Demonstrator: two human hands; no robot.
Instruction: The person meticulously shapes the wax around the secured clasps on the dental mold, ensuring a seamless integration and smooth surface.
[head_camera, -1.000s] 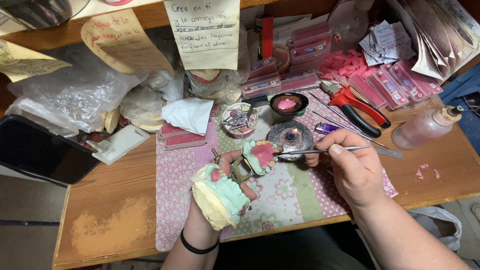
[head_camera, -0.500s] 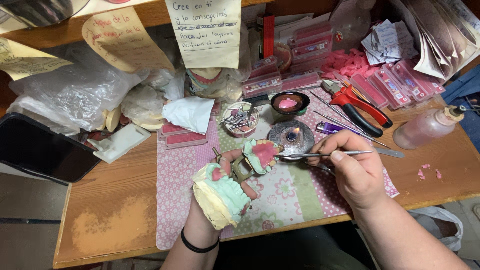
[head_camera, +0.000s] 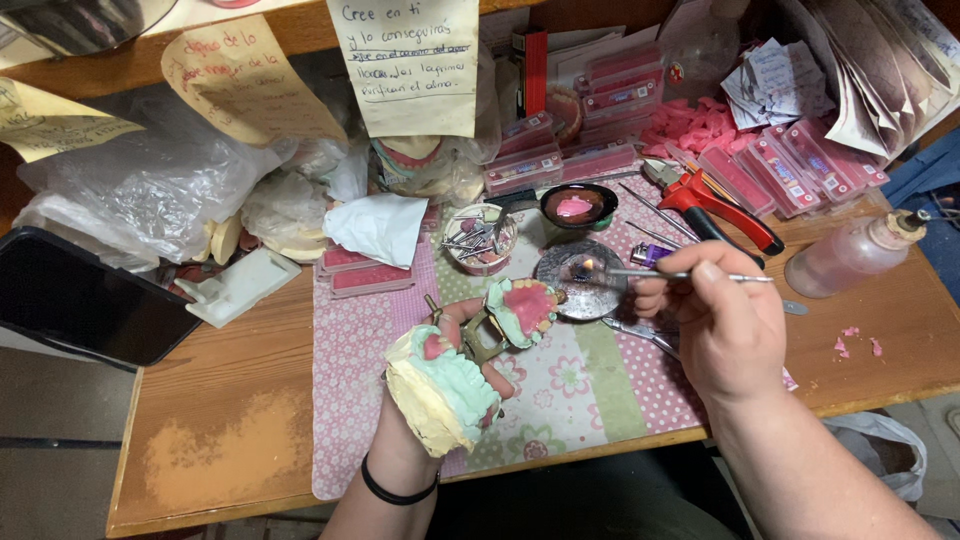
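Observation:
My left hand (head_camera: 452, 352) grips a hinged dental model (head_camera: 445, 385): a yellow and green plaster cast with a brass hinge, opened so the pink wax plate (head_camera: 525, 305) faces up. My right hand (head_camera: 712, 322) holds a thin metal tool (head_camera: 668, 274) like a pen. The tool's tip reaches left into a small flame on a round metal burner (head_camera: 580, 275), just right of the pink wax plate.
A patterned cloth (head_camera: 590, 385) covers the wooden table (head_camera: 215, 420). Behind it stand a black ladle of pink wax (head_camera: 575, 207), a tin of burs (head_camera: 478, 238), red pliers (head_camera: 715, 205), pink tooth boxes (head_camera: 770, 170) and a bottle (head_camera: 850, 255). A dark tablet (head_camera: 75, 300) lies at left.
My right hand has shifted slightly, bringing the tool's tip into the burner flame. The left hand holds the model almost still.

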